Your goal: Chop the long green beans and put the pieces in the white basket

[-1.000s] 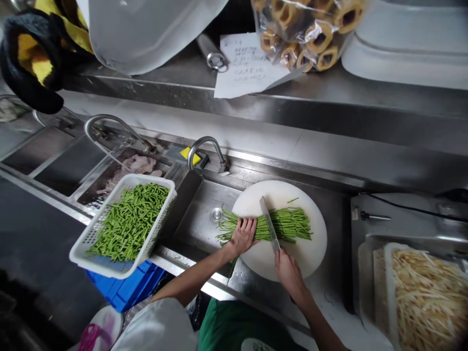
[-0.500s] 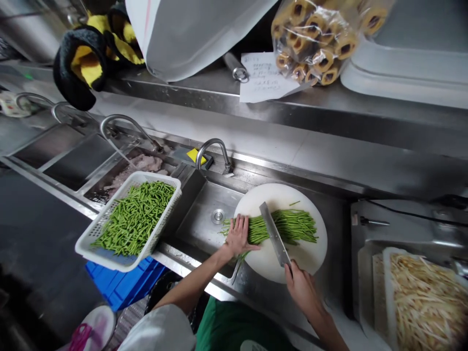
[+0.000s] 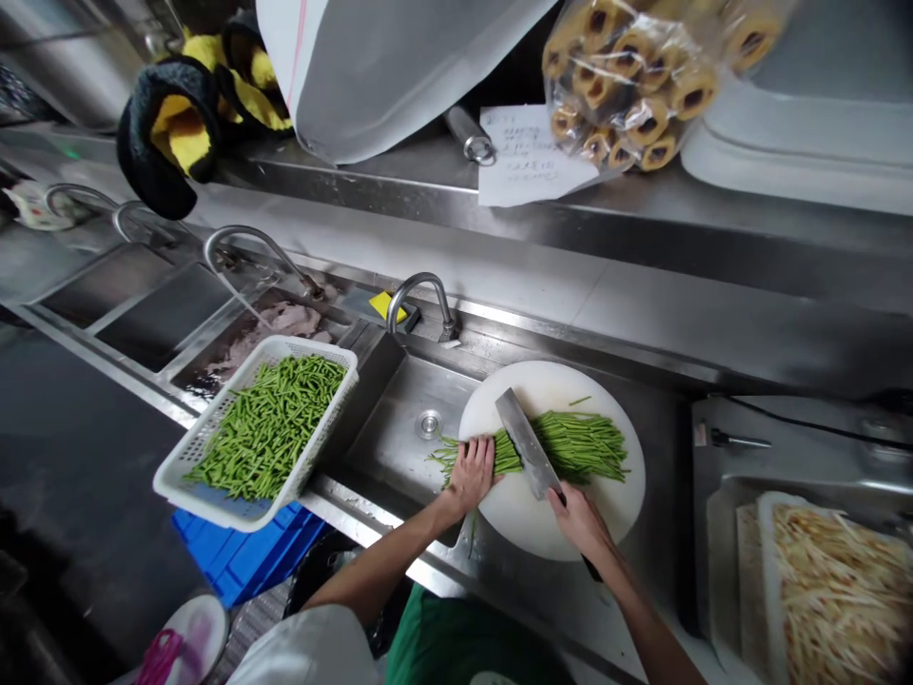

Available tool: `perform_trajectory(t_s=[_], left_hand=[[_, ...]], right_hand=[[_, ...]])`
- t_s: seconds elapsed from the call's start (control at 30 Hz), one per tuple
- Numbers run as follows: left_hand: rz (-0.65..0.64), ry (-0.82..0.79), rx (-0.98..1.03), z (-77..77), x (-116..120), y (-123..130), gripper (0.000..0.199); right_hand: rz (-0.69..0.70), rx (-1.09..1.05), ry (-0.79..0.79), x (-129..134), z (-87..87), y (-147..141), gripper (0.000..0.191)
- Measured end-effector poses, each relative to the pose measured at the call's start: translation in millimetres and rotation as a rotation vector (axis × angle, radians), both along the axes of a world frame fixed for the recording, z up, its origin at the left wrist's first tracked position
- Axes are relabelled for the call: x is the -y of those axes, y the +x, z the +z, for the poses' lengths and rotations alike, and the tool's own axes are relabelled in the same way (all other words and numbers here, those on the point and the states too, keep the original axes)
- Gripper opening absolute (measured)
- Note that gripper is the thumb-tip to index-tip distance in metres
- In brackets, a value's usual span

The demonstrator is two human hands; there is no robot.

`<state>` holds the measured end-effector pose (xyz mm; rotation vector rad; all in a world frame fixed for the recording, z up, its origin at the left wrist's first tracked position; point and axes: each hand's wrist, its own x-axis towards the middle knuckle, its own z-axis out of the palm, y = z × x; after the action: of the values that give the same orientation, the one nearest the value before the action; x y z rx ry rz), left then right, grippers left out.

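Observation:
A bundle of long green beans (image 3: pixel 581 445) lies across a round white cutting board (image 3: pixel 499 518), with its left ends sticking out past the board's rim. My left hand (image 3: pixel 472 473) presses down over the bundle near that rim, fingers closed around the beans. In my right hand (image 3: pixel 576 518) is a cleaver (image 3: pixel 529 445), gripped by its dark handle. Its broad blade lies slantwise over the bundle, a short way right of my left fingers, with the flat side tilted up. Whether the edge touches the beans I cannot tell.
Left of the board is a steel sink (image 3: pixel 399 419) with a curved faucet (image 3: pixel 420 278). A white basket (image 3: pixel 171 485) of cut beans rests on the counter edge. Bean sprouts (image 3: pixel 834 590) fill a tub at right. A steel shelf (image 3: pixel 399 190) overhangs the back.
My left thumb has drawn in toward the fingers. The cleaver has shifted slightly left over the bundle and turned, showing more of its flat side. The whole view has shifted a little.

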<state>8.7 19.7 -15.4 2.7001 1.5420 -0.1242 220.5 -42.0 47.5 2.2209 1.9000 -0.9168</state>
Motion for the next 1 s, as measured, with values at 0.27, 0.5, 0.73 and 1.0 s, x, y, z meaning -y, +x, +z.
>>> perform_trajectory(t_s=[0.27, 0.5, 0.73, 1.0], left_hand=[[0.096, 0.003, 0.13, 4.6, -5.7, 35.9, 0.09], [0.147, -0.009, 0.118, 4.0, 9.9, -3.4, 0.113], [0.079, 0.029, 0.042, 2.1, 17.1, 2.4, 0.071], [0.108, 0.047, 0.036, -9.6, 17.0, 15.5, 0.069]], right_hand=[[-0.046, 0.108, 0.083, 34.5, 24.6, 26.9, 0.033], [0.086, 0.097, 0.051, 50.6, 39.7, 3.9, 0.033], [0.12, 0.114, -0.034, 28.8, 27.4, -27.0, 0.036], [0.077, 0.03, 0.001, -8.4, 11.2, -7.9, 0.032]])
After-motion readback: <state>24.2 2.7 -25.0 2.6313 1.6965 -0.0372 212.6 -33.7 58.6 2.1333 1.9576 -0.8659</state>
